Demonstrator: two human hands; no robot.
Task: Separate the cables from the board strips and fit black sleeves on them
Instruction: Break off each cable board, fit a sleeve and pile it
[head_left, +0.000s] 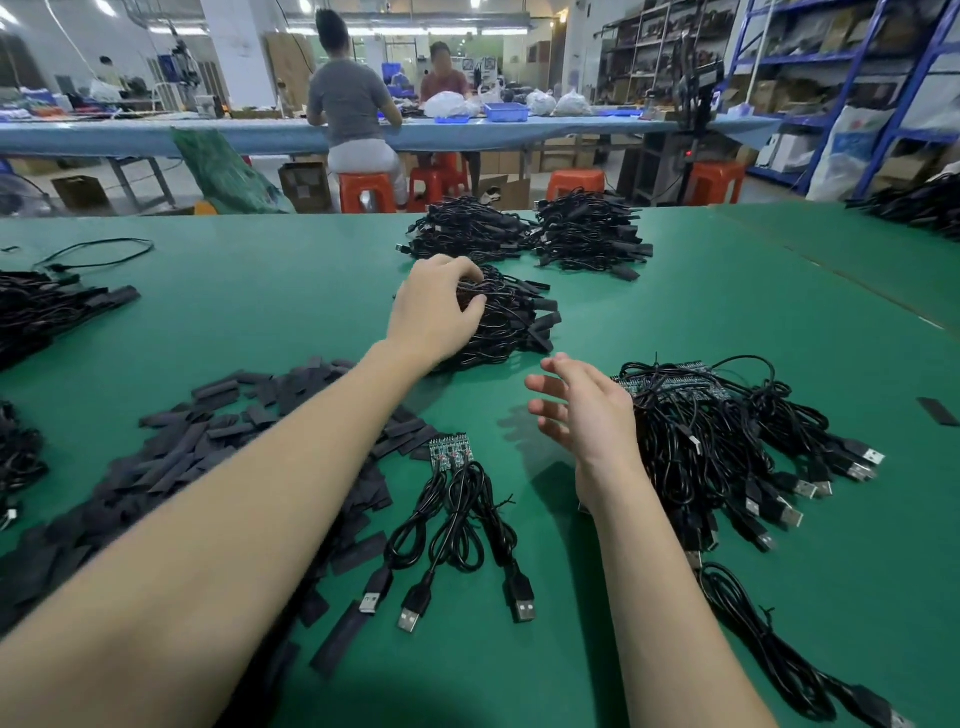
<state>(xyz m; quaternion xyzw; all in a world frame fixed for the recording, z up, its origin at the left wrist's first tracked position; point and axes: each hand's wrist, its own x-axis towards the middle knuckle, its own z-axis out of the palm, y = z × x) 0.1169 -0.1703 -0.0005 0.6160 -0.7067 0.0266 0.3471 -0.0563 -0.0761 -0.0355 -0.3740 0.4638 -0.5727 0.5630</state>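
My left hand (434, 309) reaches far forward, its fingers curled over a heap of black sleeved cables (511, 319) at mid-table. My right hand (584, 410) hovers open above the green mat, fingers spread, holding nothing, just left of a pile of black USB cables with green board strips (727, 447). A short green board strip with three USB cables attached (452, 512) lies near the front centre. Many loose black sleeves (208, 447) lie scattered under and left of my left forearm.
Two more heaps of sleeved cables (524, 234) sit at the green table's (727, 322) far edge. Black cable piles (41, 312) lie at the left edge and far right corner. One lone sleeve (937, 411) lies right. Two people sit at a blue bench behind.
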